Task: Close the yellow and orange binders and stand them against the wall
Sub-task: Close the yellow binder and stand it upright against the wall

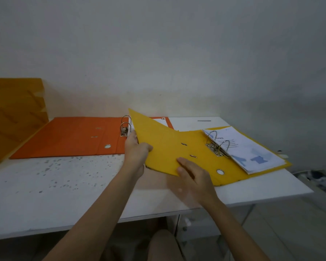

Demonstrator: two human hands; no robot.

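Note:
The yellow binder (pixel 169 146) lies open on the white table (pixel 64 185) at the right, with a stack of printed sheets (pixel 252 151) on its metal rings (pixel 217 146). Its left cover is lifted off the table and tilts upward. My left hand (pixel 136 149) grips that cover's left edge. My right hand (pixel 193 176) holds the cover's near edge, thumb on top. The orange binder (pixel 70 137) lies flat and open to the left, its rings (pixel 125 127) upright. The lifted yellow cover hides part of the orange binder's right side.
A brown-yellow slotted organizer (pixel 13 113) leans at the far left against the wall (pixel 158 53). The table's right edge ends just past the yellow binder, with cables (pixel 320 179) on the floor beyond. My knee (pixel 162 243) shows below the table's front edge.

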